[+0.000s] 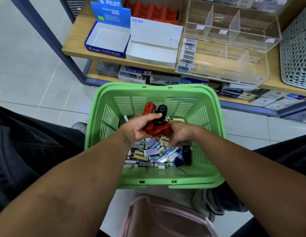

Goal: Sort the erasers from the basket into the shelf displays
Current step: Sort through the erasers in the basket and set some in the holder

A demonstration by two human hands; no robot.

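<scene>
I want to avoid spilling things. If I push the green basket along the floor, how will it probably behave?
The green basket probably slides easily: it looks like thin plastic on smooth floor tiles. Its slotted walls may flex somewhat under a push. Tipping seems unlikely, because the small erasers lie low on its bottom, and it is wide for its height.

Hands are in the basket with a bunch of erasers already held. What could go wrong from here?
1. The left hand clutches several red and black erasers at once; one may slip back into the green basket.
2. The right hand is blurred over the mixed pile, so it might grab the wrong kind.
3. The blue box and white box sit side by side, so a mis-sort seems easy.
</scene>
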